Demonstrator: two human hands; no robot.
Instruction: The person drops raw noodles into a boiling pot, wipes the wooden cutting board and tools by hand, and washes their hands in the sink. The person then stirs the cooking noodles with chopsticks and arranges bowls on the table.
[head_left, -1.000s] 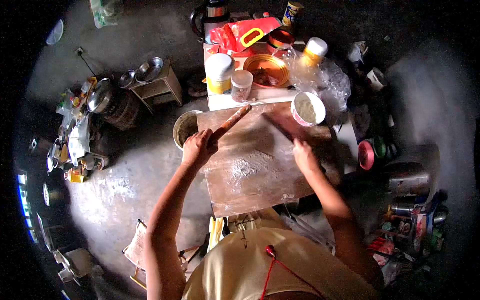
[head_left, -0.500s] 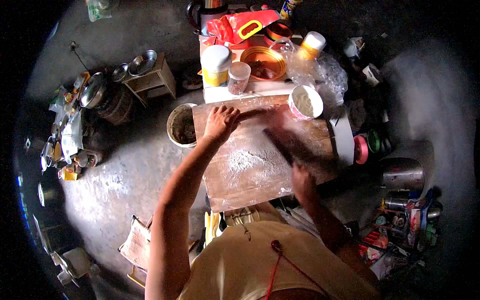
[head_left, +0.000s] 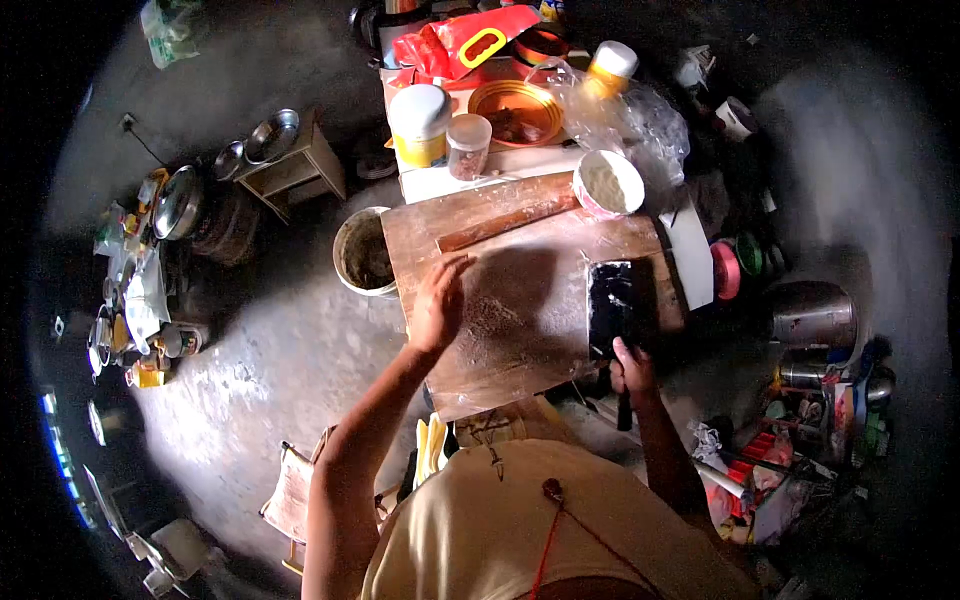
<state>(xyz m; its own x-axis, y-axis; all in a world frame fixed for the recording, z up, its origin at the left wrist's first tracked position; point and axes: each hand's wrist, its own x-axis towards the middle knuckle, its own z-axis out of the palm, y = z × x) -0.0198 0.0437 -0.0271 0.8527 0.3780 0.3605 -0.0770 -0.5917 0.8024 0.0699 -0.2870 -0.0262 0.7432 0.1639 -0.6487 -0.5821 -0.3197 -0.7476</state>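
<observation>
My left hand is over the left part of a floury wooden board, with its fingers extended and nothing in it. A wooden rolling pin lies across the board's far side, beyond that hand. In my right hand is the handle of a dark, broad-bladed cleaver, its flat face turned up over the board's right side and marked with white flour. A white and pink bowl of flour stands at the board's far right corner.
Behind the board, a white table bears a lidded jar, a clear plastic tub, an orange bowl, a red bag and clear plastic film. A bucket stands left of the board. A low stool is at lower left.
My left hand has let go of the rolling pin, which now lies on the board, and has moved nearer to me. The cleaver has turned flat at the right, and the flour pile is spread thinner.
</observation>
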